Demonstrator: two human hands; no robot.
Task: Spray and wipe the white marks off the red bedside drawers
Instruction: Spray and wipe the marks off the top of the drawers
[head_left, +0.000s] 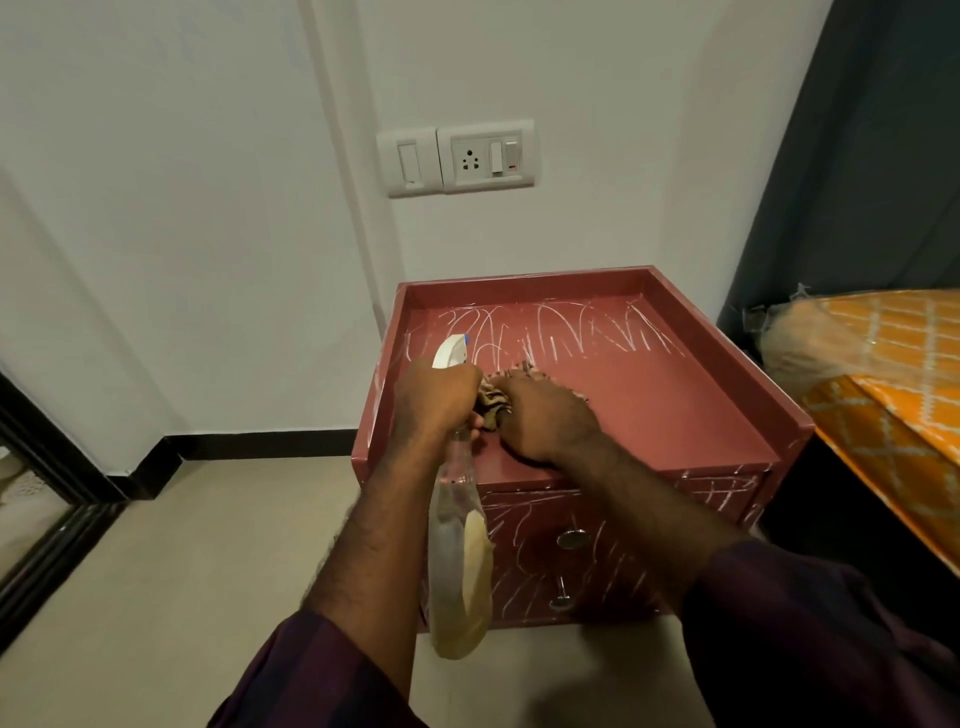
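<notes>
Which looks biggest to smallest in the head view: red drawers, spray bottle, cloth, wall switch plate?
1. red drawers
2. spray bottle, though nearness to the camera inflates it
3. wall switch plate, close to the bottle in area
4. cloth, mostly hidden under the right hand, so unsure

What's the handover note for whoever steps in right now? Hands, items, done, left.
Left hand: grips the spray bottle by its neck, nozzle pointing at the back of the top.
Right hand: holds the cloth down on the top of the red bedside drawers, near the front left.
Done: the front part of the top looks free of marks.
Left: white marks across the back of the top and on its left side, and scribbles all over the drawer fronts.
</notes>
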